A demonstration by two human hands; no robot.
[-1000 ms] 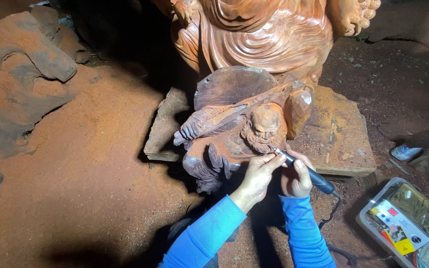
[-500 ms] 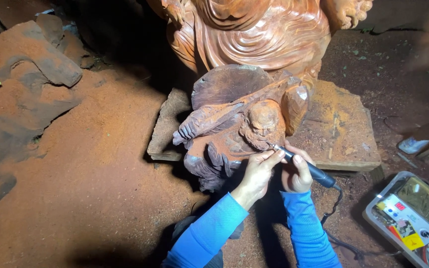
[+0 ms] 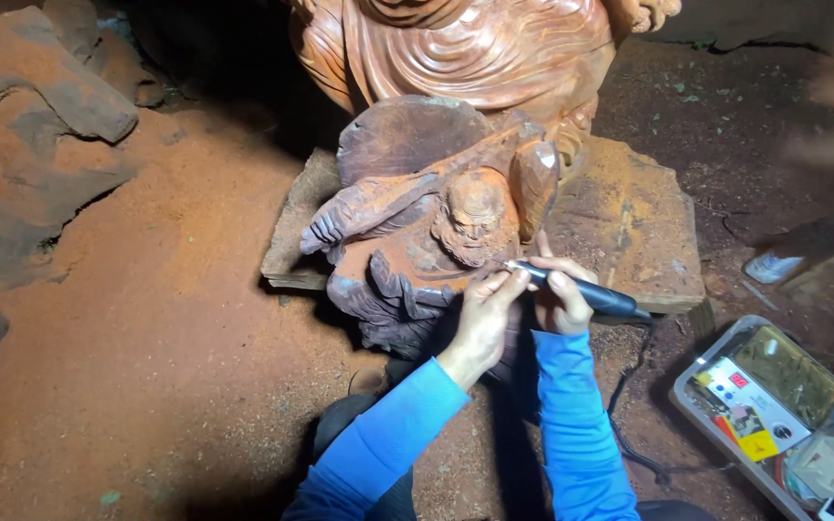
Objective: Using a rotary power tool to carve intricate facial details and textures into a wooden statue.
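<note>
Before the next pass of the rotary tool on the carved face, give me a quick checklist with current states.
1. Right hand grips the rotary tool: ok.
2. Left hand steadies the tool near its tip: ok.
3. Tip sits at the carved face, by the beard: ok.
4. Small wooden figure rests on the wooden slab: ok.
5. Power cord trails away from the hands: ok.
6. Tool running: cannot tell.
</note>
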